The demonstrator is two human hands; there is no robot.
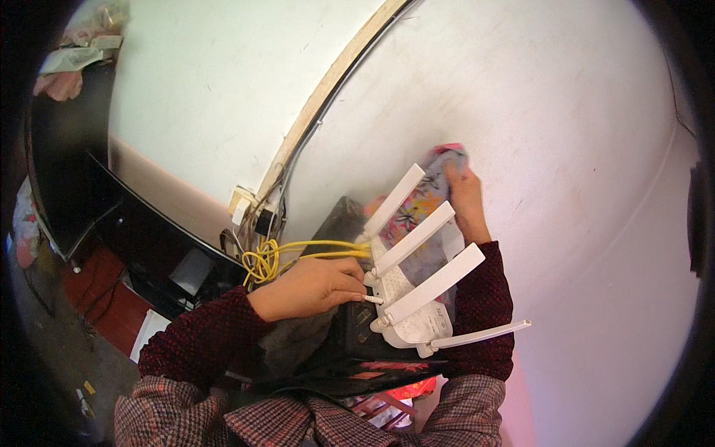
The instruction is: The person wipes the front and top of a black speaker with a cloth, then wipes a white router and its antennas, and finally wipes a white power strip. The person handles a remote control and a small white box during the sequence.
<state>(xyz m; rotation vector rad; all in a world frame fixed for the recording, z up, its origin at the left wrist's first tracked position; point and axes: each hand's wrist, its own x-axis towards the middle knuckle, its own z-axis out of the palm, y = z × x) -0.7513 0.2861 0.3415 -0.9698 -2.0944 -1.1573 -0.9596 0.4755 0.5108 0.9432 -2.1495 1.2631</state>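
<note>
A white Wi-Fi router with several flat antennas rests tilted on a dark surface. My left hand pinches a slim white plug at the router's rear edge; whether it is fully seated I cannot tell. Yellow network cables run into the same edge, just above my left fingers. Behind the antennas, my right hand grips a grey cloth with a colourful flower pattern. The cloth is slightly blurred at its top and partly hidden by the router.
A white wall rises close behind the router. Wall sockets with plugs and tangled wires are at the left. A glossy black cabinet curves along the left, with bags on its far end. Red packaging lies below the dark surface.
</note>
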